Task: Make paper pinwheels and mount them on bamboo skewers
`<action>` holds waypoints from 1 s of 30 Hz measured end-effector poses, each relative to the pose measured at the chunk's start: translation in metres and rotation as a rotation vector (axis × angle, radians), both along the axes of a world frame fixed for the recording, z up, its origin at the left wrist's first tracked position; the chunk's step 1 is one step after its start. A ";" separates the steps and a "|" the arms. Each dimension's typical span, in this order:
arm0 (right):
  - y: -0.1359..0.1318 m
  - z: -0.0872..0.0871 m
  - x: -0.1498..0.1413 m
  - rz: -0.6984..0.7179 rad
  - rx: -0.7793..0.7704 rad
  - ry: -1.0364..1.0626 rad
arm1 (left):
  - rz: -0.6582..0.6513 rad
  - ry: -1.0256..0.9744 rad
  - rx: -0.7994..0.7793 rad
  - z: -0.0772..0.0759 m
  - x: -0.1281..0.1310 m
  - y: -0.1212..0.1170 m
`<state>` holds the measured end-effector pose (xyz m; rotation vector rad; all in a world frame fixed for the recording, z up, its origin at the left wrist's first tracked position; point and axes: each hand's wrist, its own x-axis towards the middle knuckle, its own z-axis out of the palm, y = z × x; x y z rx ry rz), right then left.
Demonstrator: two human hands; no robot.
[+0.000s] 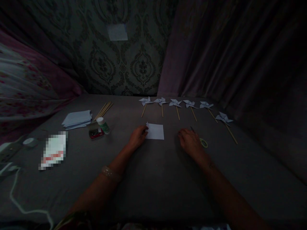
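A square sheet of white paper (155, 131) lies flat on the grey table cover. My left hand (138, 136) has its fingers closed on the sheet's left edge, where a small bit of paper stands up at the top corner. To the right, apart from the sheet, my right hand (190, 141) rests low over the table with bent, slightly parted fingers and no visible object in them. Scissors with a yellow-green handle (203, 142) lie just beyond it, partly covered by the hand; one dark tip shows above the knuckles.
Several paper pinwheels (175, 103) on sticks line the back and right. At left are folded white sheets (77, 118), wooden sticks (104, 110), a white-capped green glue bottle (103, 125), a small red box (96, 133), a blurred-out packet (54, 149) and a white cable (26, 210).
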<state>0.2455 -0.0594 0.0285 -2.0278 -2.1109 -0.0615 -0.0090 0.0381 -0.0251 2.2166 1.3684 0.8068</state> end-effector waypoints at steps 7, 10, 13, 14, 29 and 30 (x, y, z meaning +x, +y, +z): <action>0.025 -0.017 -0.073 0.322 -0.120 0.085 | -0.009 0.069 0.018 0.006 0.000 -0.009; 0.027 -0.022 -0.087 0.293 -0.158 0.095 | 0.000 0.068 0.015 0.006 -0.001 -0.010; 0.024 -0.025 -0.092 0.261 -0.152 0.084 | 0.008 0.076 0.011 0.008 -0.001 -0.012; 0.023 -0.025 -0.093 0.256 -0.149 0.078 | 0.008 0.083 0.009 0.008 -0.001 -0.013; 0.012 -0.028 -0.094 0.244 -0.011 0.101 | 0.553 -0.101 0.039 0.048 -0.041 -0.017; 0.012 -0.029 -0.094 0.243 -0.006 0.110 | 0.681 -0.161 0.112 0.053 -0.047 -0.017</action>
